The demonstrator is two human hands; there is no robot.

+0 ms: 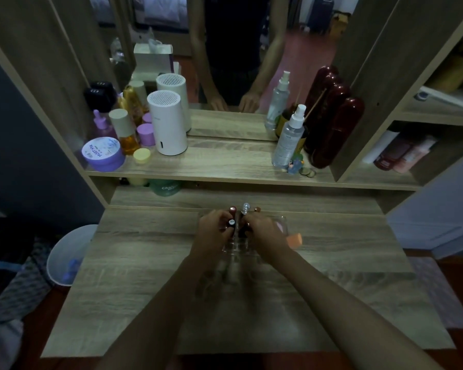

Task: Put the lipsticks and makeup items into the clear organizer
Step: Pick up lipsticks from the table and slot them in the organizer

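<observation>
The clear organizer [237,249] stands on the wooden dressing table, with both my hands over its far half. My left hand [214,231] grips a dark lipstick with a silver cap [231,224], held upright over a slot. My right hand [261,232] pinches a dark red tube [243,231] beside it. Behind the hands, a red-capped lipstick [233,209], a clear-capped item [245,206] and a brown-capped one [257,209] stand upright in the back row. An orange makeup sponge [296,240] and a pink item [280,227] sit at the organizer's right side.
The shelf above holds a purple jar [103,153], amber bottles, a white cylinder [167,121], a spray bottle [289,137] and a dark red case [332,129] by the mirror. A green jar [166,188] sits under the shelf. A white bin [70,252] stands left of the table.
</observation>
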